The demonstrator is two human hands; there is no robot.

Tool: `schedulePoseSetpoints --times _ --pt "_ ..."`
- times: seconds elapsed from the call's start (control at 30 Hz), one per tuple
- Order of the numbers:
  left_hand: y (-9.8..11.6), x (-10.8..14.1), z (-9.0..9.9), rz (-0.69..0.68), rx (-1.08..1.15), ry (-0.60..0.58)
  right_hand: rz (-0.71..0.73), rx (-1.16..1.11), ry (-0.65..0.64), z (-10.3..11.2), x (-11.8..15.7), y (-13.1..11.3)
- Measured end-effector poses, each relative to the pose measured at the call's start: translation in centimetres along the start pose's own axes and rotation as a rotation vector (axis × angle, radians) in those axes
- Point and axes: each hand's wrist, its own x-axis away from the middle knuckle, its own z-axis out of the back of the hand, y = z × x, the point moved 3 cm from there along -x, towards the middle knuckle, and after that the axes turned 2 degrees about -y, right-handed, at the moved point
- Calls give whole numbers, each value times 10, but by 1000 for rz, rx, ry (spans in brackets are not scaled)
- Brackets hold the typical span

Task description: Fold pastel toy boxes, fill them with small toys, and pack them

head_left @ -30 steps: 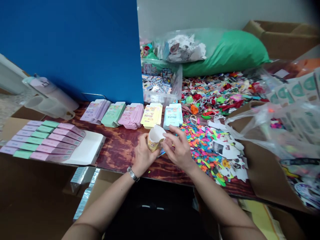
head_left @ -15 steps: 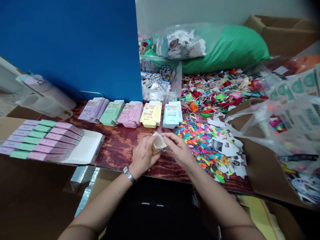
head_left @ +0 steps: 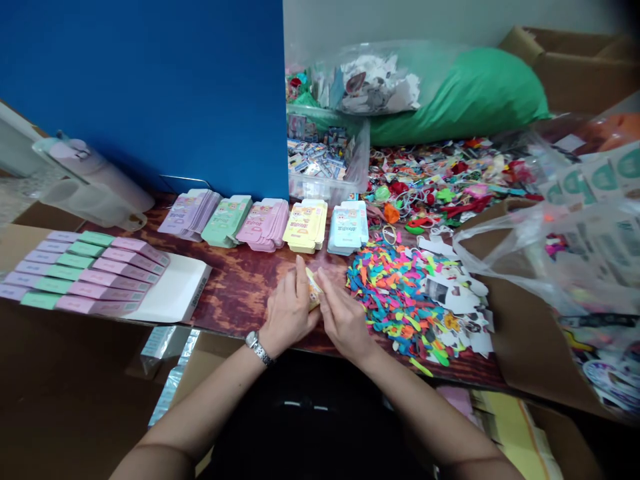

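Note:
Between both hands is a small yellow printed carton (head_left: 314,291), mostly covered by fingers. My left hand (head_left: 291,303), a metal watch on its wrist, is closed round the carton's left side. My right hand (head_left: 345,319) closes on its right side, fingers pressed near the top. Just beyond the hands lie stacks of flat cartons: yellow (head_left: 305,227), light blue (head_left: 348,228), pink (head_left: 263,225), green (head_left: 227,221) and purple (head_left: 190,213). A heap of colourful balloons (head_left: 395,293) spreads to the right of my right hand.
At left, a white tray (head_left: 170,290) holds rows of purple, green and pink cartons. A bottle (head_left: 100,173) stands behind it. A blue panel (head_left: 145,87) rises at the back. Right are a clear bin (head_left: 357,153), a green bag (head_left: 490,100) and a cardboard box (head_left: 530,333).
The carton's open white mouth no longer shows; my fingers now cover its top. My right hand has shifted left and down, closer to my left hand.

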Motion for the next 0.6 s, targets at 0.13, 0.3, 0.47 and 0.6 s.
schedulePoseSetpoints --times 0.13,0.3,0.47,0.6 --pt "-9 -2 8 -64 23 21 -155 -177 -56 -4 -1 15" --pt "-29 -6 26 -203 382 346 -709 -753 225 -5 -15 43" --pt "-31 -4 11 -148 943 264 -746 -1040 23 -26 -19 33" --pt "-43 2 7 13 870 274 -407 -364 -385 -21 -22 45"
